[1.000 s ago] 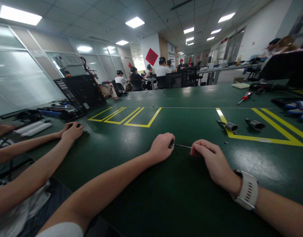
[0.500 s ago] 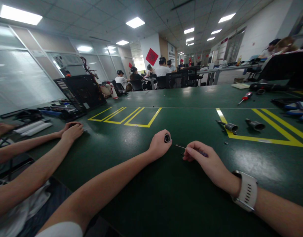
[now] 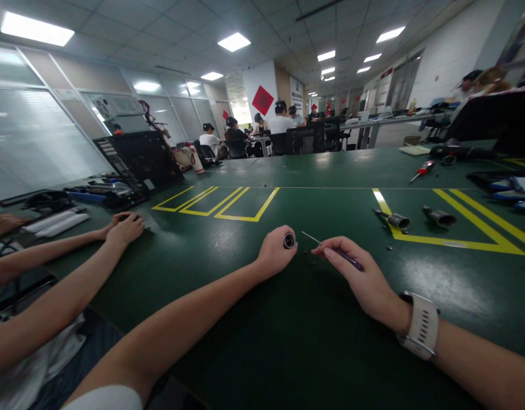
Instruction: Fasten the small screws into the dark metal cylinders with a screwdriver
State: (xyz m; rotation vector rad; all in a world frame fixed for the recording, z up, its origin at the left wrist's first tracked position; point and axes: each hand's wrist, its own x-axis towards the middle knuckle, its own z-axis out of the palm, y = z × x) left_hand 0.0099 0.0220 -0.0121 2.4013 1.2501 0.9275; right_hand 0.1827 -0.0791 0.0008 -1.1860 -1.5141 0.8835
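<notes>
Partway through, my read: nearest the camera, two tiny dark parts [image 3: 312,262] lie loose on the green bench [image 3: 262,336], between the hands; can't tell if they belong to the metal cylinder [image 3: 289,241]. Right hand [image 3: 352,273] pinches a slim screwdriver [image 3: 349,259], thumb against fingers, tip pointing far-left and clear of the cylinder, so no engagement at this moment. Left hand [image 3: 275,251] is closed around the cylinder, open end showing; bore too dark to call it done. A third small part [image 3: 389,247] sits alone to the right. Beyond it, two metal fittings [image 3: 441,216]: left one lies across the yellow tape [image 3: 484,248], right one inside the taped bay. Neither is touched; finished or pending, can't tell. Far right, a red-handled screwdriver [image 3: 425,167] lies unused, well apart from both hands.
</notes>
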